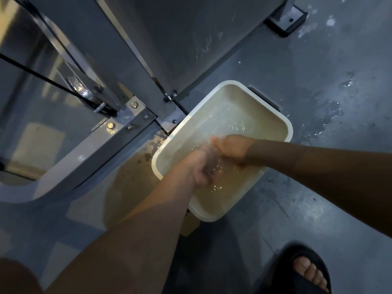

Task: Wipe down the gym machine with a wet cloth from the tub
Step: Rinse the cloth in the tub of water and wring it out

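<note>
Both hands were down in cream tub (290,132) on floor. Left hand (200,169) entered from 7 o'clock, right hand (232,148) from 4, touching mid-water. Cloth lost in splash blur between them. Grip state: couldn't tell. Gym machine frame (127,49) stood just beside tub at 10 o'clock, left hand nearer.

The white tub (285,124) stands on the floor with its left rim close against the gym machine's bolted base frame (135,119), which closes that side. A dark foot plate (267,99) sits just beyond the tub's far rim. Right of the tub the wet floor (322,115) lies open. The left forearm (148,219) and right forearm (318,164) cross the tub's near half; its far half is open water.
</note>
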The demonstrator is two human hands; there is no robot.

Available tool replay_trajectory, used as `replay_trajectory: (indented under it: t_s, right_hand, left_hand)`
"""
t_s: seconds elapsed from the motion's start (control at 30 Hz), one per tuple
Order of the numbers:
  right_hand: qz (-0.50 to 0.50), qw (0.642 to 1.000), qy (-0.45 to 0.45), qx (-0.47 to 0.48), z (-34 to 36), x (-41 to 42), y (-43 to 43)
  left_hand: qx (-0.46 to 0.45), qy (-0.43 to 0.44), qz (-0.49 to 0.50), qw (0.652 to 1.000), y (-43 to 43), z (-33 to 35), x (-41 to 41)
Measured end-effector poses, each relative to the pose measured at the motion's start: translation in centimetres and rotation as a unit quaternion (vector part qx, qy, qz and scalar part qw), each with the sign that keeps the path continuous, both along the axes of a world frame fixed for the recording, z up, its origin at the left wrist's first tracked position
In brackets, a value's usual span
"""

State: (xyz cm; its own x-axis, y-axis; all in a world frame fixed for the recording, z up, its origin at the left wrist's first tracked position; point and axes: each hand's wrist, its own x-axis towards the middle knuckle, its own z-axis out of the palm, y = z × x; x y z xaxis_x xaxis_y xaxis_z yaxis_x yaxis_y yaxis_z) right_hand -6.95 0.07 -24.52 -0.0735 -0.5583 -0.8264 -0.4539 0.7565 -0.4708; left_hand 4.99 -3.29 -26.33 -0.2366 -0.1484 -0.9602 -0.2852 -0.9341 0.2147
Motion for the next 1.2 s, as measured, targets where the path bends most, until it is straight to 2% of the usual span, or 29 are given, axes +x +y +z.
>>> replay_trajectory:
  t_s: [0.1,0.17,0.3,0.37,0.43,0.5,0.57,0.67,0.73,0.83,0.93,1.03,1.2]
  right_hand:
    - [-0.051,0.996,-0.038,-0.064,0.3,0.9,0.0]
    - [-0.047,0.992,-0.048,-0.105,1.3,1.2,0.1]
    - [-0.007,0.988,0.022,-0.153,1.2,0.9,0.1]
    - [0.016,0.988,0.058,-0.146,1.0,0.9,0.1]
    - [-0.032,0.992,0.056,-0.112,0.7,0.8,-0.1]
    - [0.01,0.992,0.07,-0.106,0.4,0.3,-0.4]
    - [0.097,0.983,0.127,-0.086,0.3,-0.7,-0.8]
    - [0.061,0.985,0.154,-0.048,0.9,-1.8,-0.8]
    - [0.087,0.981,0.17,-0.022,1.4,-1.5,-0.7]
    - [0.163,0.98,0.112,-0.004,0.4,-0.2,-0.7]
    - [0.064,0.996,-0.026,-0.052,0.1,0.7,-0.1]
    - [-0.027,0.987,-0.1,-0.122,1.5,1.5,-0.1]
    - [-0.008,0.976,-0.078,-0.204,2.1,1.7,0.6]
  left_hand:
    - [-0.034,-0.038,0.022,0.998,0.0,-0.1,-0.3]
    - [-0.048,-0.027,0.051,0.997,0.1,0.4,-0.6]
    - [-0.071,-0.025,0.047,0.996,0.4,0.9,-1.3]
    - [-0.082,-0.021,0.03,0.996,0.6,0.6,-1.5]
    - [-0.082,-0.004,0.036,0.996,1.0,0.4,-1.3]
    - [-0.084,0.018,0.04,0.996,1.7,0.5,-0.9]
    - [-0.099,0.012,0.024,0.995,2.2,0.6,-0.7]
    - [-0.133,-0.024,0.083,0.987,2.0,0.2,-1.1]
    - [-0.143,-0.049,0.125,0.981,0.9,-0.2,-1.0]
    - [-0.117,-0.032,0.119,0.985,-0.2,0.1,-0.1]
    - [-0.112,-0.041,0.119,0.986,-0.4,0.1,0.3]
    - [-0.123,-0.076,0.115,0.983,-0.5,0.1,0.4]
    - [-0.115,-0.089,0.076,0.986,0.2,1.0,-1.0]
